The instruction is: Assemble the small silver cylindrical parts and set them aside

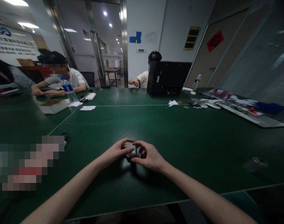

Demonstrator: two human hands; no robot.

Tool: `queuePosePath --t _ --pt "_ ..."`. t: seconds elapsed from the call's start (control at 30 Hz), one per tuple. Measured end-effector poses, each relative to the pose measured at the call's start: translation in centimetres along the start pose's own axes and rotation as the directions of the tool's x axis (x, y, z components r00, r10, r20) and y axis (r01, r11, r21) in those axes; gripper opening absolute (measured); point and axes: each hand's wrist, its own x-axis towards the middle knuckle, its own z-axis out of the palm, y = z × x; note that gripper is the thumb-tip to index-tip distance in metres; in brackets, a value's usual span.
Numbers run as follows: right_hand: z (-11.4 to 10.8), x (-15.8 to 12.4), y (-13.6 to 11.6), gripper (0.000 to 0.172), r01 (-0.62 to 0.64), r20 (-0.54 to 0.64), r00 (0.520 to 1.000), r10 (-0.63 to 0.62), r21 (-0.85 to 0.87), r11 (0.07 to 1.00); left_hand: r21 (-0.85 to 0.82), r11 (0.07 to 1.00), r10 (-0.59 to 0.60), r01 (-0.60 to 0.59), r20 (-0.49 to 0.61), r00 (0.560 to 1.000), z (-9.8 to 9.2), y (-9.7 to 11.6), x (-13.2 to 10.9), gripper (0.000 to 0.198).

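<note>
Both my hands meet over the green table (183, 137) near its front edge. My left hand (118, 151) and my right hand (148, 156) are curled together round a small grey metal part (133, 152), cylindrical in look, held just above the tabletop. Fingers of both hands pinch it from either side. Most of the part is hidden by my fingers.
A small metal cylinder (255, 164) lies at the right. A black case (167, 82) stands at the far edge, with a person behind it. Two other people sit far left beside a water bottle (68, 90) and an open box (54, 105). Papers and parts (239, 107) cover the far right.
</note>
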Motion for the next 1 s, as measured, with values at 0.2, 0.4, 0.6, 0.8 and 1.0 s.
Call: queuePosePath --t 0.2,0.4,0.6,0.8,1.0 --pt "0.18 0.51 0.65 0.056 -0.146 0.087 0.988 0.127 0.257 0.955 -0.073 0.997 -0.032 0.033 0.019 0.999 0.11 -0.34 0.20 0.051" --pt "0.26 0.70 0.68 0.057 -0.236 0.153 0.970 0.190 0.395 0.888 -0.093 0.993 -0.066 0.068 0.023 0.998 0.36 0.24 0.07 0.057" --pt "0.33 0.70 0.81 0.057 -0.233 0.143 0.971 0.191 0.399 0.887 -0.100 0.993 -0.059 0.063 0.038 0.998 0.38 0.54 -0.13 0.055" --pt "0.22 0.54 0.75 0.063 -0.134 0.100 0.990 0.104 0.367 0.921 -0.076 0.997 -0.017 0.020 0.034 0.999 0.14 0.33 -0.07 0.051" --pt "0.08 0.31 0.54 0.066 -0.081 0.100 0.994 0.050 0.346 0.935 -0.096 0.995 0.033 -0.029 0.038 0.999 0.07 0.04 0.23 0.056"
